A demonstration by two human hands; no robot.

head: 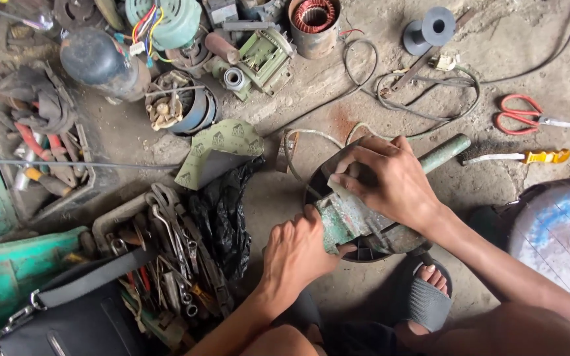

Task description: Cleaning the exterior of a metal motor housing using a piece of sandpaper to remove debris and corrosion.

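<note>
Left hand: the left hand (296,254) is closed around the near end of the worn green metal part (344,221).
Right hand: the right hand (385,179) grips the same part from above.
Part: it lies across a dark round housing (364,247) on the floor.
Farther: red scissors (526,117) lie well apart.

I saw a worn green metal block (339,221), paint chipped, lying tilted across a dark round housing (364,250) on the concrete floor; a green pipe (444,151) stuck out behind it.
</note>
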